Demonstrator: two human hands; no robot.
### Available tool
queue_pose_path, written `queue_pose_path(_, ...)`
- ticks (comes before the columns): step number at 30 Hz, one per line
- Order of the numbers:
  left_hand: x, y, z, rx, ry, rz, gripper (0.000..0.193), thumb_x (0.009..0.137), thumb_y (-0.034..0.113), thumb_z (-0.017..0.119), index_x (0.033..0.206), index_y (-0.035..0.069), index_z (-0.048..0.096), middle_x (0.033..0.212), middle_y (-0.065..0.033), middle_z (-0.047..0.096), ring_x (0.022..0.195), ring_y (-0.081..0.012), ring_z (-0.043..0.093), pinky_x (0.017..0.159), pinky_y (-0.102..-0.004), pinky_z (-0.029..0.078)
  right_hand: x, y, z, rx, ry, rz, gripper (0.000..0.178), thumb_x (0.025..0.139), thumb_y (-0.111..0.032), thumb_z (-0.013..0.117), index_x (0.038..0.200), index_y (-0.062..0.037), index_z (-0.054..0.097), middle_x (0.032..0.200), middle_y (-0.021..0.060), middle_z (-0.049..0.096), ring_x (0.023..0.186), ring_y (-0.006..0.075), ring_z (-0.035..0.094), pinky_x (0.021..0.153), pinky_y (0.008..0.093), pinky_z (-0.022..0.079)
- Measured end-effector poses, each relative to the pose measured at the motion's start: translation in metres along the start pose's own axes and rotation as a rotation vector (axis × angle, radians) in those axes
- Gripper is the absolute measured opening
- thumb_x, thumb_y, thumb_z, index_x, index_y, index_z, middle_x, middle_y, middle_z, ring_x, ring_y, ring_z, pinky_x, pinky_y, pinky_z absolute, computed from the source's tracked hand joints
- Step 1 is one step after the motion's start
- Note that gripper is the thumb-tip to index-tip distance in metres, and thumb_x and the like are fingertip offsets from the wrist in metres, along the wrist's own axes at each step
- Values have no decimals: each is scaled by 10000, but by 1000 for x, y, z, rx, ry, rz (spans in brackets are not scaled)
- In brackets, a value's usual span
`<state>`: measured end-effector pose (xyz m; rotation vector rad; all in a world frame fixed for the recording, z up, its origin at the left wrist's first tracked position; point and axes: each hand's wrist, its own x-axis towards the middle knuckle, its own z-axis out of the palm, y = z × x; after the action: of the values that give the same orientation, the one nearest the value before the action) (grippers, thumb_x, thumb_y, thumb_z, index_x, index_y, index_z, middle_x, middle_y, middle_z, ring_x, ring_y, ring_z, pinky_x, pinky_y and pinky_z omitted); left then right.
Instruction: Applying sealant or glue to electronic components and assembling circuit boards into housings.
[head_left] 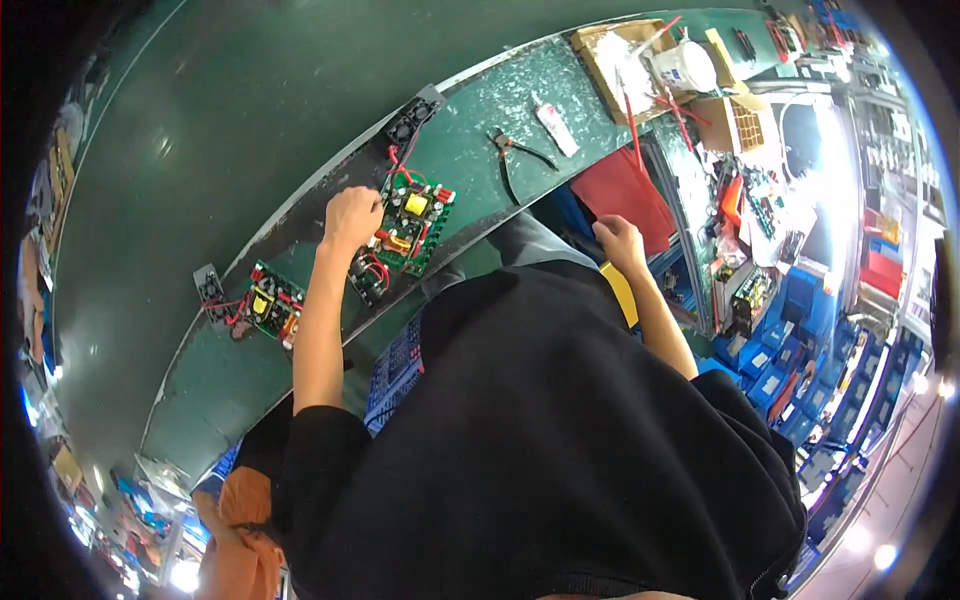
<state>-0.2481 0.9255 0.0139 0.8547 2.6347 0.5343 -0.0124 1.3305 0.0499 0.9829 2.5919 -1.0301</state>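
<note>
My left hand (353, 217) is closed at the left edge of a green circuit board (428, 225) with a yellow-wrapped transformer, and whatever its fingers hold is hidden. Red wires run from this board to a black fan (410, 118) at the bench's far edge. Another small black fan (372, 280) with red wires lies at the board's near side. Off the bench to the right, my right hand (622, 242) hovers with curled fingers beside a red folder (630, 205); anything in it is too small or hidden to make out.
A second circuit board (275, 300) lies left of my forearm. Pliers (508, 160) and a white tube (556, 130) are on the bench. A cardboard tray (605, 60) and white tub (685, 68) stand farther right. Blue bins (770, 370) line the right; another person (240, 530) is at lower left.
</note>
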Motion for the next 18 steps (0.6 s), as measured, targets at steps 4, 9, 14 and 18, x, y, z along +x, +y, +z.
queue_pose_path(4,-17,42,6,-8,424,-182,109,804,170,560,823,67,590,868,-132,613,790,-332,596,677,-434,476,53,6,-6,1113,77,549,398,829,-263,645,1137,-39,529,974,69,585,775,188,564,662,292,461)
queue_pose_path(9,-19,120,58,-37,404,-511,427,806,412,592,895,6,492,860,-195,539,780,-384,554,673,-465,443,118,12,-26,1446,297,527,347,826,-208,639,1113,-26,569,1090,109,544,869,188,557,711,267,457)
queue_pose_path(14,-7,132,79,88,552,-709,485,798,449,593,780,-27,502,761,-203,551,771,-401,555,681,-486,441,157,3,-64,1037,555,5,192,822,-105,637,974,11,621,742,45,618,662,94,548,602,208,436)
queue_pose_path(18,1,159,59,115,369,-1178,622,833,523,492,916,-93,520,874,-259,591,820,-431,565,752,-495,446,186,-46,-106,620,633,-212,245,856,-224,624,954,0,642,755,47,633,663,114,554,609,246,438)
